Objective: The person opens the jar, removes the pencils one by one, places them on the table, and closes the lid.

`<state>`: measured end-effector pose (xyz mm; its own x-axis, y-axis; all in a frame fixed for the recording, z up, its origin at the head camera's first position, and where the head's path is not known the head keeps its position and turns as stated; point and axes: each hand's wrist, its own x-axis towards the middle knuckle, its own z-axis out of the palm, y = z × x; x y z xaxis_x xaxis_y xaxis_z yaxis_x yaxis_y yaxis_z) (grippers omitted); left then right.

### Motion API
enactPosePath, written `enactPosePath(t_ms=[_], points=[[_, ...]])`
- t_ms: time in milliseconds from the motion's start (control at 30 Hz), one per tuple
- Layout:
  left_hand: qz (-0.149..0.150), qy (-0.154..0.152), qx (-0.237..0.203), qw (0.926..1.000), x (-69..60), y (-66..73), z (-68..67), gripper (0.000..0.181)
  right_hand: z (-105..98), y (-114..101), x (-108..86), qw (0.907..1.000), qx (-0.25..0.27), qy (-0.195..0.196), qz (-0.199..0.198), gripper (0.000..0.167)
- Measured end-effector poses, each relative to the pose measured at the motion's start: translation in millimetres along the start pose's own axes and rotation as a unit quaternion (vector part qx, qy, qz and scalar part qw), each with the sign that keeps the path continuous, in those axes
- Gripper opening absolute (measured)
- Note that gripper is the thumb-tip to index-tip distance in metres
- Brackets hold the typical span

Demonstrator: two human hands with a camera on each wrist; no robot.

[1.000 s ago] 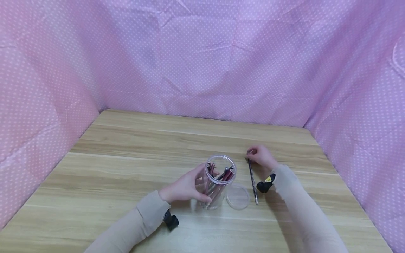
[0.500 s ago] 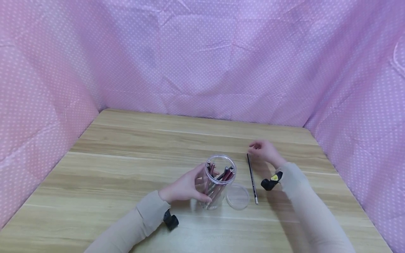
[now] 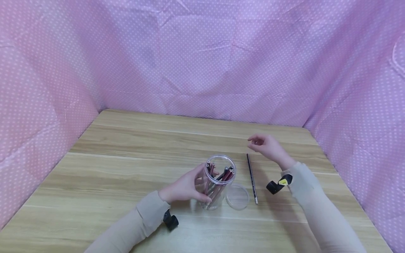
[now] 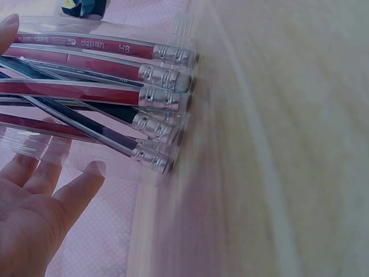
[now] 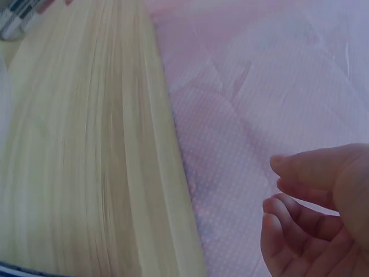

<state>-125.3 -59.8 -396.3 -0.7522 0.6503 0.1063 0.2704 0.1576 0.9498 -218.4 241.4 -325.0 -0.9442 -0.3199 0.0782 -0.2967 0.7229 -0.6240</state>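
A clear jar (image 3: 220,182) stands upright on the table, holding several dark and red pencils (image 3: 228,174). My left hand (image 3: 186,185) grips it from the left side, thumb in front and fingers behind. In the left wrist view the pencils (image 4: 115,92) show their metal ferrules and erasers at the jar's bottom. A dark pencil (image 3: 252,178) lies on the table right of the jar, its eraser end toward me. Above its far end hovers my right hand (image 3: 267,147), touching nothing, fingers loosely bent; the right wrist view shows nothing in this hand (image 5: 317,213).
A clear round lid (image 3: 237,197) lies flat between the jar and the loose pencil. Pink dotted cloth (image 3: 202,63) hangs behind the wooden table (image 3: 133,151) and at both sides. Each wrist wears a black camera.
My right hand has let go of the loose pencil's far end and risen up and away from it. That pencil's far end has shifted slightly. My left hand and the jar have not moved.
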Motion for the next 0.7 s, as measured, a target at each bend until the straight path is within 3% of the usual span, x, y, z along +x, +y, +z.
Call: enactPosePath(t_ms=[700], points=[[-0.002,0.002,0.002,1.0000,-0.6,3.5,0.3,0.094,7.4,-59.8,-28.9,0.9894,0.066,0.005,-0.129,0.022]])
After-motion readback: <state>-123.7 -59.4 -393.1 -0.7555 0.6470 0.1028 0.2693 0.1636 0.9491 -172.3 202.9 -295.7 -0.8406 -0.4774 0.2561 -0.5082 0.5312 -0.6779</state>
